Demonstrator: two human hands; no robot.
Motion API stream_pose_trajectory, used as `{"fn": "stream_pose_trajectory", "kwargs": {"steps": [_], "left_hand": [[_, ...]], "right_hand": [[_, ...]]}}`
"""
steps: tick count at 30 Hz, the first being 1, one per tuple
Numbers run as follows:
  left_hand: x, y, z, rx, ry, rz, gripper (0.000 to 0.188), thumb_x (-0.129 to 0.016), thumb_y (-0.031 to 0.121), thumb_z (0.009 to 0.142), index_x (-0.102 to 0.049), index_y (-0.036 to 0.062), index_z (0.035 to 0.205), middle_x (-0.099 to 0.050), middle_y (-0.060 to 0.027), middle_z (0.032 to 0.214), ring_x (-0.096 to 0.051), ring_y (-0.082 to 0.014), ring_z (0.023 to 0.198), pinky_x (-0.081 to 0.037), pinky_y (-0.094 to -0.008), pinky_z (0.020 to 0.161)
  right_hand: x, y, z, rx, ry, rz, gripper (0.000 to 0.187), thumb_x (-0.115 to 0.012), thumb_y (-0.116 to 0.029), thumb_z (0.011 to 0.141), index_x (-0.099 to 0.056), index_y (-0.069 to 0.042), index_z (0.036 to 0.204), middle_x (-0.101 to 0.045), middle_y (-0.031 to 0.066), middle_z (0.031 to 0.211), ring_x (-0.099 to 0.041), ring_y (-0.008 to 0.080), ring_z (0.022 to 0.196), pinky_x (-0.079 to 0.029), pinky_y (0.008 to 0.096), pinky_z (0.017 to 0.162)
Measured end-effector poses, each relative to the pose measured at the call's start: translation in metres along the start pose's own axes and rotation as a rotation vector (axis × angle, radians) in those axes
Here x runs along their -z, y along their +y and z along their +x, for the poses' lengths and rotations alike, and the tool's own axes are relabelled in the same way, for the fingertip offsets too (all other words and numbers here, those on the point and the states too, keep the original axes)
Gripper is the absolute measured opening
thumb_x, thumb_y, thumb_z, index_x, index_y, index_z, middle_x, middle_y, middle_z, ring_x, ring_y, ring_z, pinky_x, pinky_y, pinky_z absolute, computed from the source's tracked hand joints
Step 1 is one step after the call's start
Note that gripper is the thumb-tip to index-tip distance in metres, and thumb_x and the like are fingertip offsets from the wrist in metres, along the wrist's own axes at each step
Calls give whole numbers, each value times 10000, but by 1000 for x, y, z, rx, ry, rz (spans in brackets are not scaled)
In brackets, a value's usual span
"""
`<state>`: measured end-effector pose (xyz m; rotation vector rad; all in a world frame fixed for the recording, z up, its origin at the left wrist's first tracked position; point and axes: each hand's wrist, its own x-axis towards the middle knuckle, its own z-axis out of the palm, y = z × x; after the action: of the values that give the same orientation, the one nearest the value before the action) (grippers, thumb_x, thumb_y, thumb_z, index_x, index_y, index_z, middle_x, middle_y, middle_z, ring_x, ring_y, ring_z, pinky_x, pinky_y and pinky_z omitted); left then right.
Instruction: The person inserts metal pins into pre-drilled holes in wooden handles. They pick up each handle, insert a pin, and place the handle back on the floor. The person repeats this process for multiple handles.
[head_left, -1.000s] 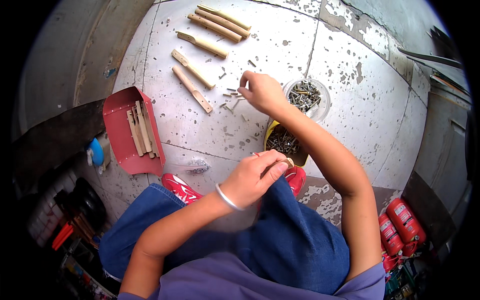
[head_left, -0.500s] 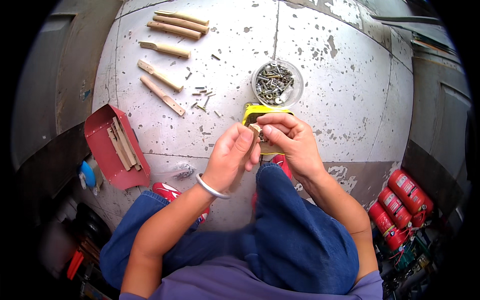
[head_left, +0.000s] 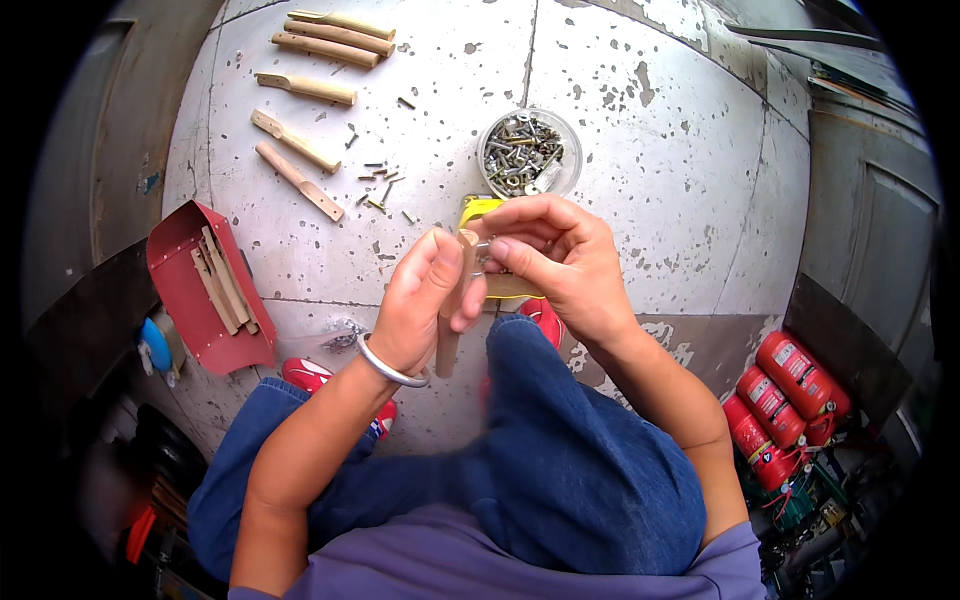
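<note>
My left hand (head_left: 412,300), wearing a silver bangle, is wrapped round a wooden piece (head_left: 447,345) held roughly upright. My right hand (head_left: 565,265) pinches a thin metal bolt (head_left: 483,246) between thumb and fingers, its end against the upper side of the wood. A second short metal bit shows lower on the wood, partly covered by fingers. Beneath the hands, a yellow-rimmed container (head_left: 478,210) is mostly hidden. Just beyond stands a clear round tub (head_left: 572,165) of mixed screws, bolts and nuts (head_left: 520,150).
Several wooden rods with cut ends (head_left: 325,45) lie at the far left, with loose bolts (head_left: 378,188) nearby. A red open-topped bin (head_left: 163,250) holds wooden strips (head_left: 222,285). Red fire extinguishers (head_left: 795,370) lie at the right. My red shoes (head_left: 305,373) rest on the floor.
The wooden piece has turned to show more of its length, and the bolt at its side has come into sight. The whole scene has shifted slightly left and up.
</note>
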<state>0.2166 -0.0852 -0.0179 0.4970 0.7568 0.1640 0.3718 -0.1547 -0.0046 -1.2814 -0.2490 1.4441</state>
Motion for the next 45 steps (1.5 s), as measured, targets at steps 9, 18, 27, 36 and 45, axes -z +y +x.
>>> {"fn": "stream_pose_trajectory", "kwargs": {"steps": [9,18,27,36,45], "left_hand": [[-7,7,-1,52,-36,-108,424,-404,439,973,-465,53,1138,-495,-15,656,-402,-63,519,-348,-190,500],[1,1,0,-57,6,63,320,-452,399,968,-461,80,959,-515,-25,652,-415,-61,522,-340,-180,491],[1,-3,2,-110,21,141,280,-444,376,974,-426,98,950,-508,-37,643,-411,-69,503,-353,-188,491],[0,-3,1,-93,5,68,293,-456,382,971,-431,94,920,-519,-33,645,-416,-57,516,-346,-180,488],[-5,-1,-3,-47,-41,-43,304,-400,399,983,-434,99,1022,-493,-41,652,-394,-78,501,-347,-210,498]], "right_hand": [[1,-4,-2,86,-16,-91,220,-643,40,811,-590,27,1024,-654,126,1003,-631,181,963,-503,303,876],[-4,0,-4,183,26,-207,290,-629,40,815,-555,32,1095,-630,117,1045,-630,190,988,-520,290,862],[-5,2,-6,334,34,-465,266,-626,47,813,-564,17,1070,-652,108,978,-649,189,949,-526,289,844],[-2,6,-5,328,47,-330,239,-623,41,815,-558,11,1044,-643,108,963,-645,177,930,-523,288,833],[-1,2,-6,259,10,-202,256,-643,46,797,-539,7,1028,-629,105,948,-645,174,911,-528,284,811]]}}
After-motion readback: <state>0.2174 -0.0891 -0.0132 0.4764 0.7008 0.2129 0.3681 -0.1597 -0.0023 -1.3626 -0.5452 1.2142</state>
